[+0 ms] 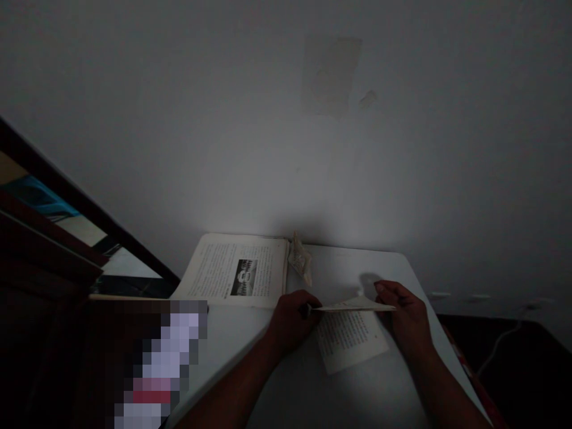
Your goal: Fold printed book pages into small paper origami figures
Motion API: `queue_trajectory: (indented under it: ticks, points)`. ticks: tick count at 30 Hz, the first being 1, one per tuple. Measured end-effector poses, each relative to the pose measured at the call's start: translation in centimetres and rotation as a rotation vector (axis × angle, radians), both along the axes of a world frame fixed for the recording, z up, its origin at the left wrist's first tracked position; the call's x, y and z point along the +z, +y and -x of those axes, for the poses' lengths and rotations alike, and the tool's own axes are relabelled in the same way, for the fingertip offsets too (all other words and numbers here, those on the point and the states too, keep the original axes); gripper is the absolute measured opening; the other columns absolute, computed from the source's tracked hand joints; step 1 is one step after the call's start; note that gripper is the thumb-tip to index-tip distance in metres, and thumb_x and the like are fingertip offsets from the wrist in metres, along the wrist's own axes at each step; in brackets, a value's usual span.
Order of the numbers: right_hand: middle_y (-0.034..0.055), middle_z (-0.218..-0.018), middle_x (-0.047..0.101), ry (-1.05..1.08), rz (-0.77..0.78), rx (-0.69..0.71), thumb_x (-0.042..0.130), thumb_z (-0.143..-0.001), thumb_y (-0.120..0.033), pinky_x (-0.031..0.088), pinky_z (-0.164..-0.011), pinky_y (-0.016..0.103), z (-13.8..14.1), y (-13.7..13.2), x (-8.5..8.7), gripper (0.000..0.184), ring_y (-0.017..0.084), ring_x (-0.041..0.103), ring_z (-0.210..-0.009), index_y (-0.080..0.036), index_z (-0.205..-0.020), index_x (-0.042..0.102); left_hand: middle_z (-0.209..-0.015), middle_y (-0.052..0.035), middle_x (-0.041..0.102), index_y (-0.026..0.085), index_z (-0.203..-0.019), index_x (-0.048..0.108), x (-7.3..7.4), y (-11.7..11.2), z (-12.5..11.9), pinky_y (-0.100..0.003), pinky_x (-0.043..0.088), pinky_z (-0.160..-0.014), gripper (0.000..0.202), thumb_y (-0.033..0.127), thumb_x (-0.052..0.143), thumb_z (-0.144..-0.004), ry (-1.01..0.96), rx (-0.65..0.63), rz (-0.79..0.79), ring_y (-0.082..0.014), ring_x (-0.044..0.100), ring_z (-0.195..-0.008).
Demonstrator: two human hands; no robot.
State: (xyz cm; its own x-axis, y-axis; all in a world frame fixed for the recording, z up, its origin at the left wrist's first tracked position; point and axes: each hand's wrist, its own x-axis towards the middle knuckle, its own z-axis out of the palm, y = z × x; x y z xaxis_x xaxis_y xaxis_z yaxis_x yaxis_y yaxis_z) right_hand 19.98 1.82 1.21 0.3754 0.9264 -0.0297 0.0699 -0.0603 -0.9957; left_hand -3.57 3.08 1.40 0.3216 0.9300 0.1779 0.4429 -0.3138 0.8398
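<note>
A loose printed sheet of paper [351, 336] lies on the white table [370, 393], its far part folded up into a flap. My left hand [292, 322] is closed, pinching the flap's left end. My right hand [402, 316] grips the flap's right end with curled fingers. An open book [236, 271] with a small black-and-white picture lies at the back left of the table, just beyond my left hand. The room is dim.
A crumpled scrap of paper [300, 259] stands by the book's right edge near the wall. A dark wooden frame [84, 205] slants on the left. A white wall rises behind the table; a cable [500, 348] trails on the dark floor at the right.
</note>
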Motion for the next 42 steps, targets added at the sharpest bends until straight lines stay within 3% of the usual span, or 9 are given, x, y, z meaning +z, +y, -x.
queue_trajectory:
  ticks: [20,42]
  points:
    - [-0.0042,-0.050,0.049,0.006,0.055,0.003,0.069,-0.066,-0.045,0.032,-0.041,0.023,0.4,0.5,-0.9,0.035,0.011,0.044,-0.043,-0.016,-0.084,0.064,-0.066,-0.0002,0.062,0.016,-0.075,0.066,-0.2,0.0,-0.1,-0.020,0.039,-0.056,0.007,0.021,0.062,-0.073,0.016,0.009,0.000,-0.0098,0.051,-0.055]
    - [-0.0035,-0.051,0.051,-0.099,0.052,0.045,0.066,-0.070,-0.044,0.035,-0.042,0.023,0.3,0.3,-1.0,0.032,0.011,0.045,-0.046,-0.016,-0.085,0.065,-0.064,0.0005,0.060,0.015,-0.074,0.065,0.0,0.0,-0.1,-0.020,0.037,-0.055,0.007,0.020,0.060,-0.075,0.001,-0.002,-0.002,-0.0097,0.050,-0.056]
